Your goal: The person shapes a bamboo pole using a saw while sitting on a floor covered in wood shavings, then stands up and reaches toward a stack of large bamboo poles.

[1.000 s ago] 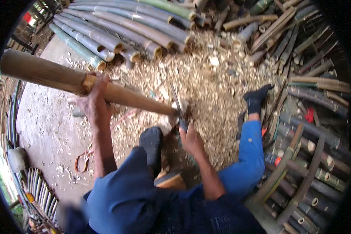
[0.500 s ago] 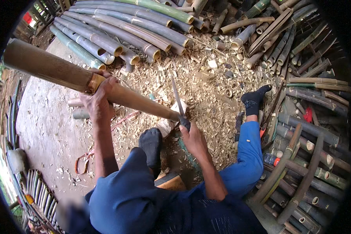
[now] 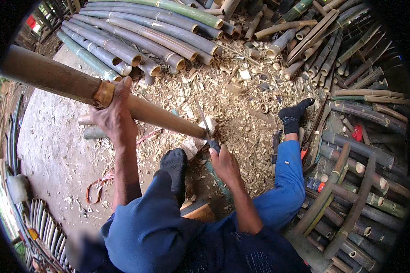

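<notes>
A thick bamboo pole [image 3: 166, 119] slants from the upper left down to the middle, its far part dark and its near part pale and shaved. My left hand [image 3: 116, 113] grips it just below a light-coloured notch, thumb pointing up along the side. In my right hand [image 3: 225, 167] is the dark handle of a long knife [image 3: 202, 111], its narrow blade pointing up and away. The blade is beside the pole's lower end, and I cannot tell whether they touch. Under that end lies a whitish block [image 3: 193, 146], close to my socked left foot [image 3: 174, 170].
Cut bamboo poles [image 3: 146, 34] lie stacked at the far left. Wood chips [image 3: 241, 109] cover the floor around the block. Short bamboo pieces [image 3: 328, 59] pile up at the far right, and a bamboo frame [image 3: 351, 207] stands at right. An orange strap [image 3: 98, 189] lies left of my leg.
The pole has shifted slightly to the left, and my left thumb now sticks up more beside it. The knife's blade leans a little further left.
</notes>
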`<state>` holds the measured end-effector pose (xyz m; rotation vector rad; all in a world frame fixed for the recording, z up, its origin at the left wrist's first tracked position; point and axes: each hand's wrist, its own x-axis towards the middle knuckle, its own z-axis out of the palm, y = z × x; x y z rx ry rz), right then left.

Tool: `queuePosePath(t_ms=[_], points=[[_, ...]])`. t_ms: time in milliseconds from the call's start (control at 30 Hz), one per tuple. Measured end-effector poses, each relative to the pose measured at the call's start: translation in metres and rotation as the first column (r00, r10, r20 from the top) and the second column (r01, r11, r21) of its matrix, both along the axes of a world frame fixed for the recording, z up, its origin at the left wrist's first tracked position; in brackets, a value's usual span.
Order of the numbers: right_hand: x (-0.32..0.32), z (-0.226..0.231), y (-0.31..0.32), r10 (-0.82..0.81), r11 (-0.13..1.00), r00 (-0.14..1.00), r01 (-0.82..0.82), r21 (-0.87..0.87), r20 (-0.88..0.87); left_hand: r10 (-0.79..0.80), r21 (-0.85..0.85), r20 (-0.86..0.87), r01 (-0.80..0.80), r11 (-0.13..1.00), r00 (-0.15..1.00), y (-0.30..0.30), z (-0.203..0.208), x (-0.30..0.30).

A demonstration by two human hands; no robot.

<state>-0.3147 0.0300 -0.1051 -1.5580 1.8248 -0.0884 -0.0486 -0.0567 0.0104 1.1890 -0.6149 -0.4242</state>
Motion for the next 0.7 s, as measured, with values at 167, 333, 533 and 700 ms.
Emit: queuePosePath(t_ms=[167,333,533,700], points=[[0.018,0.084,-0.005,-0.033,0.964,0.941,0.118,-0.237,0.337,-0.033,-0.042,0.09,0.037,0.998,0.995,-0.003,-0.006,-0.004],[0.017,0.003,0.012,-0.048,0.924,0.959,0.149,-0.352,0.278,-0.042,0.051,0.068,0.038,0.998,0.997,-0.008,-0.002,-0.006],[-0.006,-0.037,0.019,-0.22,0.975,0.929,0.2,0.099,0.298,-0.228,-0.052,-0.162,0.222,0.974,0.96,0.001,-0.007,0.004],[0.017,0.093,-0.007,-0.041,0.924,0.944,0.16,-0.346,0.327,-0.36,-0.138,-0.162,0.34,0.93,0.919,0.001,-0.023,0.022]])
